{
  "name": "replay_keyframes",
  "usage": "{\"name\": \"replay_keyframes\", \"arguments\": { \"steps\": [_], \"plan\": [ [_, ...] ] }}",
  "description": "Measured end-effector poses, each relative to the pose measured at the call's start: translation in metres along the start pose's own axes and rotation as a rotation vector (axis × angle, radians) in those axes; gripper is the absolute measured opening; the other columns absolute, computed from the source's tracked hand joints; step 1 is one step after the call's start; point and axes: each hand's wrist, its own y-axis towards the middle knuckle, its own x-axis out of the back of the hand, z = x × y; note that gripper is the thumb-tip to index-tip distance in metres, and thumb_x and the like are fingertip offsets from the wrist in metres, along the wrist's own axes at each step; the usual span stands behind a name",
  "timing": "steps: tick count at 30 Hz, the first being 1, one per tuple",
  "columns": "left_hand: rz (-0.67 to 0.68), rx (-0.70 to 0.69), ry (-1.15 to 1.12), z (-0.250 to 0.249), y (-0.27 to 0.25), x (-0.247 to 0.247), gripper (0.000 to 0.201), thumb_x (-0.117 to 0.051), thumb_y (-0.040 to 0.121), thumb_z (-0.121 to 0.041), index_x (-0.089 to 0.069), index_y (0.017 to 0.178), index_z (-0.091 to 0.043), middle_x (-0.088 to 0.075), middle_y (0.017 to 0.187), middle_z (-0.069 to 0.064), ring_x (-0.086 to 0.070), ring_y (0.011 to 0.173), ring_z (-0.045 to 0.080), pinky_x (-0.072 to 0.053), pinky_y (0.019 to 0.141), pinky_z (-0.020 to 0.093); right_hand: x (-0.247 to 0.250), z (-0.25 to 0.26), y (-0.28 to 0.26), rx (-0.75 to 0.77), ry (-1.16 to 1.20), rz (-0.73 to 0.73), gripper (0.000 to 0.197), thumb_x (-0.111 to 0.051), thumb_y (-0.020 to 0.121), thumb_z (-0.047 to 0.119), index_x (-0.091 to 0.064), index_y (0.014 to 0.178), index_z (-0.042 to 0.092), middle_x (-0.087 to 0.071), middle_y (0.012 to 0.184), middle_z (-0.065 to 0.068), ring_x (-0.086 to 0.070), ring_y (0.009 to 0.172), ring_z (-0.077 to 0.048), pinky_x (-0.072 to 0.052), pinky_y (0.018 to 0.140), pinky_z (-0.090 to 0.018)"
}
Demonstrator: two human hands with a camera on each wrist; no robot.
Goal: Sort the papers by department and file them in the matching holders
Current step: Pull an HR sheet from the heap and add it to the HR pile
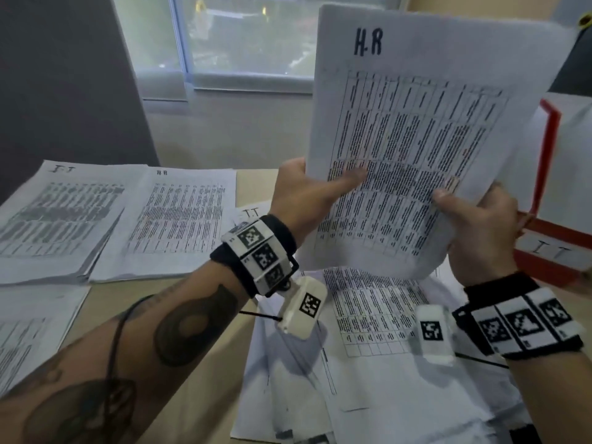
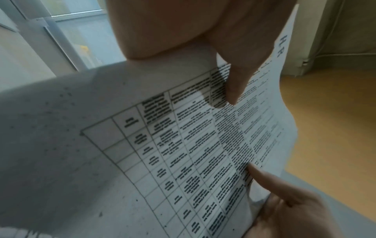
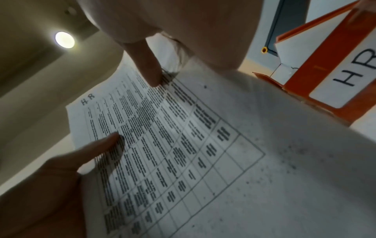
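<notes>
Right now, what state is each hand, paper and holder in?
Left hand: grips the raised H.R sheet's left edge.
Right hand: grips its lower right edge.
H.R sheet: held up, off the desk.
H.R pile: flat on the desk.
I.T pile: flat beside it.
I.T holder: upright, right of sheet.
HR holder: upright, papers inside.

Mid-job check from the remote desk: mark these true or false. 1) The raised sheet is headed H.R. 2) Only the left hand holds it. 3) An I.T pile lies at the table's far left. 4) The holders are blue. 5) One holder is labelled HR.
1) True: the raised sheet is headed H.R.
2) False: the left hand and the right hand both pinch its lower part, thumbs on the printed face.
3) True: the I.T pile lies far left, beside an H.R pile.
4) False: the I.T holder and the HR holder are red-orange.
5) True: the right wrist view shows the HR label.
</notes>
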Motion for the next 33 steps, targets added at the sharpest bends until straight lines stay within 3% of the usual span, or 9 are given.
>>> {"name": "replay_keyframes", "arguments": {
  "steps": [5, 9, 12, 15, 17, 19, 24, 29, 33],
  "plan": [
    [0.076, 0.057, 0.172, 0.016, 0.001, 0.007, 0.009, -0.082, 0.089, -0.025, -0.074, 0.09, -0.022, -0.078, 0.085, -0.005, -0.075, 0.077, 0.008, -0.06, 0.071, 0.028, 0.001, -0.006, -0.003, -0.133, 0.008, -0.003, 0.032, -0.067, 0.094, -0.004, -0.067, 0.125, 0.001, -0.079, 0.108, -0.003, -0.075, 0.104, -0.024, -0.062, 0.084, -0.031],
    [0.013, 0.006, 0.449, 0.008, 0.018, 0.029, 0.02, -0.076, 0.094, -0.036, -0.076, 0.087, -0.017, -0.075, 0.081, -0.001, -0.072, 0.068, 0.01, -0.059, 0.062, 0.032, -0.011, -0.001, 0.001, -0.15, 0.011, 0.08, 0.027, -0.066, 0.097, 0.002, -0.068, 0.124, 0.004, -0.078, 0.101, 0.001, -0.076, 0.092, -0.016, -0.062, 0.075, -0.033],
    [-0.23, -0.006, 0.545, -0.02, 0.04, 0.071, 0.025, -0.077, 0.092, -0.04, -0.077, 0.091, -0.015, -0.075, 0.08, 0.001, -0.068, 0.065, 0.011, -0.055, 0.058, 0.026, -0.025, -0.003, 0.0, -0.251, -0.071, 0.33, 0.015, -0.069, 0.097, 0.005, -0.066, 0.111, 0.009, -0.077, 0.095, 0.002, -0.074, 0.091, -0.019, -0.063, 0.074, -0.036],
    [-0.444, 0.08, 0.586, -0.034, 0.056, 0.149, 0.024, -0.078, 0.092, -0.036, -0.069, 0.082, -0.016, -0.065, 0.066, -0.002, -0.06, 0.048, 0.007, -0.053, 0.045, 0.024, -0.025, -0.027, -0.008, -0.182, -0.702, 0.761, 0.024, -0.078, 0.091, 0.032, -0.067, 0.113, 0.032, -0.07, 0.12, 0.013, -0.068, 0.107, -0.008, -0.054, 0.085, -0.029],
    [-0.548, 0.16, 0.622, -0.032, 0.059, 0.205, 0.025, -0.081, 0.09, -0.033, -0.07, 0.087, -0.011, -0.063, 0.064, 0.0, -0.06, 0.05, 0.014, -0.057, 0.052, 0.031, -0.022, -0.04, -0.013, -0.149, -1.006, 0.955, 0.031, -0.08, 0.086, 0.041, -0.063, 0.112, 0.042, -0.062, 0.127, 0.016, -0.06, 0.112, -0.004, -0.046, 0.086, -0.025],
    [-0.592, 0.282, 0.736, -0.025, 0.057, 0.25, 0.033, -0.083, 0.089, -0.031, -0.071, 0.102, -0.004, -0.069, 0.074, 0.006, -0.065, 0.062, 0.022, -0.057, 0.062, 0.035, -0.021, -0.043, -0.014, -0.148, -1.081, 1.045, 0.032, -0.081, 0.085, 0.042, -0.061, 0.109, 0.042, -0.055, 0.132, 0.018, -0.054, 0.117, -0.005, -0.04, 0.09, -0.025],
    [-0.564, 0.539, 1.084, 0.003, 0.042, 0.306, 0.058, -0.085, 0.084, -0.039, -0.067, 0.116, 0.006, -0.072, 0.113, 0.024, -0.07, 0.1, 0.037, -0.057, 0.088, 0.043, -0.023, -0.044, -0.016, -0.118, -1.113, 1.054, 0.03, -0.081, 0.084, 0.045, -0.059, 0.105, 0.043, -0.053, 0.131, 0.019, -0.052, 0.123, -0.009, -0.043, 0.101, -0.031],
    [-0.433, 0.678, 1.18, 0.027, 0.036, 0.298, 0.055, -0.085, 0.087, -0.029, -0.065, 0.121, 0.009, -0.068, 0.124, 0.025, -0.067, 0.11, 0.037, -0.052, 0.086, 0.038, -0.025, -0.049, -0.02, -0.11, -1.131, 1.033, 0.03, -0.08, 0.085, 0.046, -0.057, 0.105, 0.043, -0.049, 0.131, 0.021, -0.049, 0.121, -0.007, -0.042, 0.1, -0.029],
    [-0.402, 0.731, 1.094, 0.035, 0.041, 0.285, 0.046, -0.088, 0.083, -0.02, -0.068, 0.115, 0.006, -0.069, 0.114, 0.019, -0.064, 0.098, 0.033, -0.051, 0.084, 0.038, -0.024, -0.048, -0.021, -0.115, -1.109, 1.034, 0.029, -0.079, 0.086, 0.048, -0.056, 0.104, 0.044, -0.049, 0.13, 0.024, -0.047, 0.124, -0.005, -0.042, 0.105, -0.031]
  ]
}}
